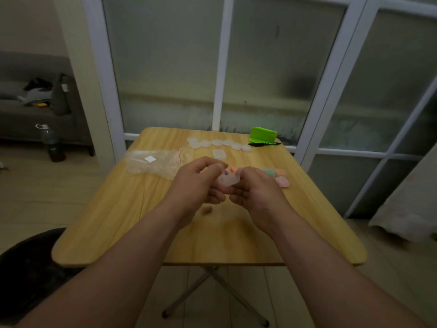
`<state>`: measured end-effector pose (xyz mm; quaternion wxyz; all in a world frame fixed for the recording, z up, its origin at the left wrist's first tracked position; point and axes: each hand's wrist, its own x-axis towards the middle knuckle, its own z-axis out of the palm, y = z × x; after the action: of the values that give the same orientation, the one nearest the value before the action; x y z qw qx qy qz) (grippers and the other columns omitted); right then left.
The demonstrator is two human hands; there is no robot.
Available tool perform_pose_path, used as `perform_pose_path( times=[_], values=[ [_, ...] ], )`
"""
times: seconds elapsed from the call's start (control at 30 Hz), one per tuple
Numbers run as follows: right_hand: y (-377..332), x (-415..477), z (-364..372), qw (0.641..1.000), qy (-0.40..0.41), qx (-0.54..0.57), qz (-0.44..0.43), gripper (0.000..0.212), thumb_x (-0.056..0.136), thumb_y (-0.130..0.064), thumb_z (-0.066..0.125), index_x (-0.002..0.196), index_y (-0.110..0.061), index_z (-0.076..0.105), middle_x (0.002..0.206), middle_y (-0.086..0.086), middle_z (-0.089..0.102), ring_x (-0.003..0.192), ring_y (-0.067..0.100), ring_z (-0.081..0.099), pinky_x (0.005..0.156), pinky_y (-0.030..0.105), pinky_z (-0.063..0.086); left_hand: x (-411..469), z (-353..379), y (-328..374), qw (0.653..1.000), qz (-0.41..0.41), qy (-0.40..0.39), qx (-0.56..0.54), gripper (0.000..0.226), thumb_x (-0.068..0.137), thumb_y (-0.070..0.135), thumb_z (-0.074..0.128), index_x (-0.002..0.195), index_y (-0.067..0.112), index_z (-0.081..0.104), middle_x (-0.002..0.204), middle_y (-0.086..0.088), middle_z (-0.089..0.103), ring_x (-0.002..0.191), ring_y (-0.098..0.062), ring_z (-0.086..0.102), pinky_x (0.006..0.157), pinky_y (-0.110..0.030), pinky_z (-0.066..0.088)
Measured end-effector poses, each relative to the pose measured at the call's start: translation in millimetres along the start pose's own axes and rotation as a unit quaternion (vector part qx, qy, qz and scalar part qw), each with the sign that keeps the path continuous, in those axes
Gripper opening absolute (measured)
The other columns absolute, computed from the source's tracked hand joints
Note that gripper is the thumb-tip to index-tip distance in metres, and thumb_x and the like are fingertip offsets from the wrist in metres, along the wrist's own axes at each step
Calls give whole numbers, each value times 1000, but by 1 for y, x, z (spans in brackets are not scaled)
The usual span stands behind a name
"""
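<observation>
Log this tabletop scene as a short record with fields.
held item: clear case, held above the wooden table
left hand: grips the clear case
right hand: grips the clear case
far edge: row of small clear cases, black pen, green object
left of hands: plastic bag, lying flat
right of hands: coloured cases

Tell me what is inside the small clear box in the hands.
Nothing shows plainly through the box. A purple bit and an orange bit sit at its far rim, inside or behind, I cannot tell. The left hand and right hand cover its ends.
</observation>
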<state>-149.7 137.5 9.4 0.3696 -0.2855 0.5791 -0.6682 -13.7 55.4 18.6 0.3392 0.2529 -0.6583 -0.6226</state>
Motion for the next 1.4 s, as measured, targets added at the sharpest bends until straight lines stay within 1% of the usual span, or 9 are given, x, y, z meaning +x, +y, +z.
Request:
perform_pose_path(
  times=[0.17, 0.37, 0.5, 0.7, 0.8, 0.93, 1.03, 1.2, 1.4],
  values=[
    [-4, 1, 1, 1000, 20, 1, 4, 23, 102, -18, 57, 116, -5, 70, 96, 12, 80, 84, 23, 77, 67, 31, 58, 3, -1, 1, 1000, -12, 0, -29, 20, 105, 27, 58, 117, 16, 69, 81, -17, 76, 71, -28, 70, 64, -34, 58],
    [-5, 1, -2, 977, 44, -190, -88, 18, 106, -34, 61, 106, -21, 73, 94, -2, 79, 81, 6, 76, 68, 28, 59, 4, 0, -4, 999, -22, -9, 24, 15, 103, 26, 60, 118, 22, 62, 93, -19, 77, 81, -33, 74, 76, -45, 61],
    [-11, 7, -4, 975, 73, -189, -95, 19, 106, -28, 61, 108, -21, 78, 93, -4, 76, 78, 6, 69, 63, 22, 57, 4, -7, 1, 989, -96, -53, -101, 26, 103, 6, 52, 129, 7, 52, 107, -26, 76, 86, -28, 74, 82, -40, 62],
    [-10, 10, 14, 949, -32, -274, -155, 20, 105, -25, 64, 101, -17, 83, 96, -3, 77, 88, 8, 71, 69, 25, 59, -2, -17, 1, 969, -139, -167, -117, 37, 98, -5, 46, 129, 6, 63, 94, -11, 70, 69, -14, 56, 63, -27, 48],
    [-8, 14, 18, 937, -26, -310, -159, 24, 105, -37, 62, 102, -24, 81, 96, -6, 77, 90, 13, 70, 81, 38, 58, 2, -22, -2, 969, -155, -139, -133, 28, 102, 21, 53, 124, 8, 64, 79, -3, 55, 60, -12, 43, 59, -27, 32],
    [-8, 17, 12, 967, 17, -237, -96, 20, 109, -30, 54, 111, -29, 74, 101, 0, 74, 78, 15, 70, 65, 28, 51, 13, -33, -2, 959, -191, -6, -207, 45, 105, 49, 51, 114, 7, 65, 70, -2, 55, 53, -11, 41, 45, -20, 29],
    [-5, 19, 5, 966, 42, -244, -73, 25, 107, -17, 51, 101, -26, 74, 95, -3, 74, 62, 2, 65, 65, 29, 49, 20, -44, -5, 939, -198, 80, -270, 44, 107, 50, 43, 105, 11, 63, 66, 1, 52, 49, -9, 39, 42, -19, 25],
    [3, 22, -1, 958, 63, -276, -41, 30, 110, -33, 51, 98, -19, 74, 91, 0, 76, 77, 15, 65, 71, 33, 51, 24, -54, -10, 914, -209, 159, -308, 40, 106, 49, 40, 104, 16, 61, 66, 2, 52, 48, -10, 39, 42, -19, 24],
    [25, 33, -1, 880, 73, -457, -108, 9, 102, -27, 65, 105, -27, 73, 102, -11, 69, 89, 4, 60, 75, 31, 50, 22, -49, -12, 917, -217, 160, -293, 46, 105, 53, 41, 109, 14, 64, 69, 1, 54, 48, -10, 41, 43, -21, 26]
  ],
)
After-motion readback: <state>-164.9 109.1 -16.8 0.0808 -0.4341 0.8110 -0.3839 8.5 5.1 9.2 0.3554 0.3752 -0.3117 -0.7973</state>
